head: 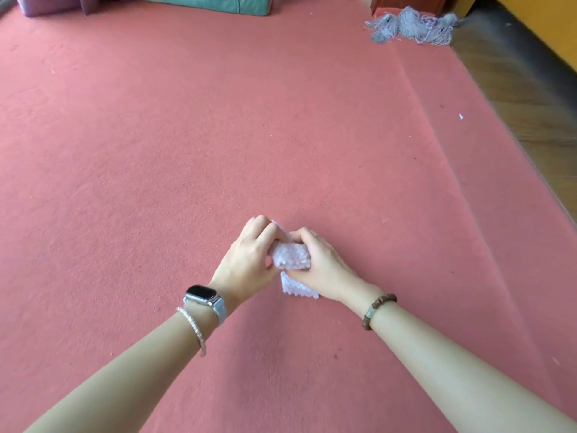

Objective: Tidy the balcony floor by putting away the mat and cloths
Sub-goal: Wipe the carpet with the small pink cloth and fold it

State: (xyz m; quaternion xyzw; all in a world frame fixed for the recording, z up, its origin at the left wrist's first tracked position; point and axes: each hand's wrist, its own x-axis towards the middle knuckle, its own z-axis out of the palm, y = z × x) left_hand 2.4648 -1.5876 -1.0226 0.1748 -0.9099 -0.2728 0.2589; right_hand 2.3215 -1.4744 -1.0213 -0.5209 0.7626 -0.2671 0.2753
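A: Risk check. Both hands work 1 small pale cloth (292,257) low over the pink mat (156,151). It looks half-folded or half-rolled, bundle on top, a loose flap hanging out below toward the wrists.

B: Failure mode?

A: My guess: the flap. If either hand lets go before it's tucked, the bundle springs open and drops back on the mat. It's fluffy and soft, so it won't hold a crease on its own.

B: Anything else?

A: The grey fringed cloth (412,25) lies far off at the mat's top-right corner, well apart from the hands. Easy to forget. It also overlaps the mat's edge, so lifting the mat first would probably drag it.

B: Grip state?

A: Left hand (246,260): fingers curled over the bundle's left side and top, closed on it. Right hand (321,260): closed around the right side, thumb up top near the left fingers. Both pinch tight, no gap visible. Can't tell if the flap touches the mat.

B: Mat?

A: Flat, untouched. 2 cushions (206,3) sit on its far edge.
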